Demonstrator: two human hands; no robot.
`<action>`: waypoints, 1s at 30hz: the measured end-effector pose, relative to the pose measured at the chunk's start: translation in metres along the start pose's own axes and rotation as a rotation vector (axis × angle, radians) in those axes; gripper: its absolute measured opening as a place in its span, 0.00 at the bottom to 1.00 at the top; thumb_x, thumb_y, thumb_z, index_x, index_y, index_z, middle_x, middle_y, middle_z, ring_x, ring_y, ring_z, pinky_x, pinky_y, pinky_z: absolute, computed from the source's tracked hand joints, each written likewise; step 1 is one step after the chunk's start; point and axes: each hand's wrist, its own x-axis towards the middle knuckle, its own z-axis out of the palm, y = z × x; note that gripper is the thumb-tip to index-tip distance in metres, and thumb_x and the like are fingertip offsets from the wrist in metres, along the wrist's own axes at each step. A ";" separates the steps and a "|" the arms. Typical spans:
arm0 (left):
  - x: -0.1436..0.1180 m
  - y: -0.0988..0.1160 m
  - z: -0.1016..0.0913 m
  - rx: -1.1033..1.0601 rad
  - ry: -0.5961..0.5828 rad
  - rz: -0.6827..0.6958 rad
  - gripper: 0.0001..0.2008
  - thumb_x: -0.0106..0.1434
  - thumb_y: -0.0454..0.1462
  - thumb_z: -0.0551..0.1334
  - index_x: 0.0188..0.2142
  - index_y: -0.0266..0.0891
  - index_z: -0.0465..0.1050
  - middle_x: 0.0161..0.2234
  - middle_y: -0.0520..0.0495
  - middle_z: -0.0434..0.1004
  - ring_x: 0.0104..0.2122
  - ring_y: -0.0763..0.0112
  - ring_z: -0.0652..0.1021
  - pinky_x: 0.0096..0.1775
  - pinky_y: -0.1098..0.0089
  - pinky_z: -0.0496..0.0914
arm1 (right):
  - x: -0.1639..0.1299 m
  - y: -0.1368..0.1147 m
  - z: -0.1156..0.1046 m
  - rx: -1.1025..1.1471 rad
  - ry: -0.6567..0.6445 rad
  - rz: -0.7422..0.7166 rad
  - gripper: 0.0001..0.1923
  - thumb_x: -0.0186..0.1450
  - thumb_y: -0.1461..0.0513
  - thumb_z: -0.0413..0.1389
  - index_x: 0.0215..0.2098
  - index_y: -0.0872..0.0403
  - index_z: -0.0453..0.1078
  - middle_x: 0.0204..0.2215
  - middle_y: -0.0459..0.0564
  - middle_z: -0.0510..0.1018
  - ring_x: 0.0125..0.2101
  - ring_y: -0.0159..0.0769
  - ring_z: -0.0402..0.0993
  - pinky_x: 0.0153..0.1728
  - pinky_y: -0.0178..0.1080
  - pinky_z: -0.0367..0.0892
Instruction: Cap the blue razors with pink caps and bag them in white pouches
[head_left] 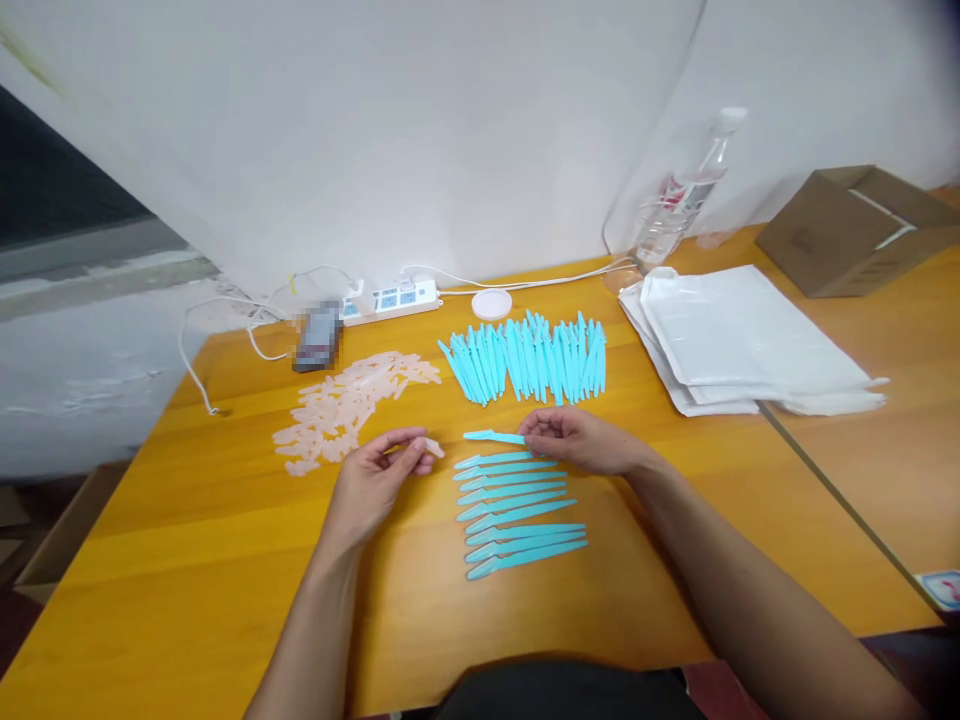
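Note:
My left hand [381,478] pinches a small translucent pinkish cap [434,448] between thumb and fingers. Opposite it, my right hand [581,440] grips a turquoise eyebrow razor [491,436] by its handle end, the blade end pointing left toward the cap. Cap and razor are apart. Below the hands, several turquoise razors [517,507] lie side by side in a column, blade ends to the left. A heap of loose pinkish caps [352,403] is spread behind my left hand. Beyond my right hand lies a wide pile of more turquoise razors [534,358].
Along the wall are a phone-like device [318,336], a white power strip [394,301] with cables and a round white lid [492,304]. To the right lie white plastic bags [735,330], a clear bottle [679,205] and a cardboard box [832,235] on the wooden table [187,540].

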 end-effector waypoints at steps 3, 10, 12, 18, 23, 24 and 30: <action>0.009 -0.004 0.018 -0.063 0.077 -0.019 0.23 0.53 0.48 0.75 0.41 0.34 0.80 0.35 0.43 0.85 0.31 0.69 0.82 0.41 0.68 0.77 | -0.001 0.001 -0.001 0.000 0.022 0.000 0.15 0.61 0.51 0.62 0.36 0.54 0.71 0.24 0.41 0.71 0.25 0.28 0.65 0.29 0.33 0.61; 0.009 -0.017 0.024 -0.005 0.131 0.031 0.21 0.56 0.51 0.72 0.36 0.34 0.80 0.27 0.47 0.82 0.25 0.72 0.79 0.34 0.70 0.76 | 0.000 0.002 -0.004 -0.007 0.024 -0.002 0.15 0.61 0.51 0.62 0.35 0.54 0.72 0.25 0.42 0.74 0.26 0.28 0.67 0.30 0.34 0.63; 0.009 -0.017 0.023 0.019 0.128 0.039 0.20 0.58 0.51 0.70 0.34 0.34 0.80 0.26 0.48 0.80 0.24 0.73 0.77 0.31 0.72 0.74 | -0.001 0.001 -0.004 -0.009 0.015 0.002 0.15 0.61 0.51 0.62 0.35 0.54 0.72 0.24 0.41 0.73 0.25 0.28 0.66 0.29 0.34 0.62; 0.006 -0.016 0.035 0.042 0.050 -0.008 0.19 0.60 0.50 0.69 0.32 0.34 0.79 0.24 0.50 0.79 0.23 0.75 0.76 0.29 0.75 0.71 | -0.001 0.002 -0.002 -0.039 -0.020 -0.017 0.16 0.63 0.51 0.60 0.37 0.55 0.72 0.26 0.42 0.73 0.26 0.28 0.66 0.30 0.34 0.62; -0.003 -0.009 0.049 0.197 -0.020 0.105 0.17 0.65 0.49 0.65 0.33 0.35 0.80 0.25 0.49 0.79 0.24 0.72 0.76 0.29 0.73 0.71 | -0.005 -0.002 0.004 -0.111 -0.024 -0.071 0.16 0.65 0.50 0.58 0.38 0.55 0.73 0.26 0.42 0.73 0.26 0.29 0.64 0.28 0.34 0.61; -0.007 -0.007 0.048 0.273 -0.048 0.189 0.15 0.66 0.47 0.65 0.38 0.36 0.81 0.28 0.48 0.80 0.26 0.71 0.77 0.31 0.72 0.72 | -0.008 -0.004 0.004 -0.128 -0.022 -0.080 0.16 0.66 0.50 0.57 0.37 0.55 0.73 0.26 0.43 0.73 0.25 0.29 0.64 0.27 0.34 0.61; -0.056 0.001 0.034 0.677 -0.237 0.717 0.11 0.67 0.35 0.66 0.48 0.45 0.80 0.43 0.44 0.81 0.43 0.65 0.79 0.45 0.65 0.72 | -0.029 -0.021 -0.008 -0.266 -0.241 -0.049 0.18 0.66 0.49 0.57 0.34 0.55 0.76 0.24 0.44 0.73 0.24 0.29 0.62 0.25 0.33 0.59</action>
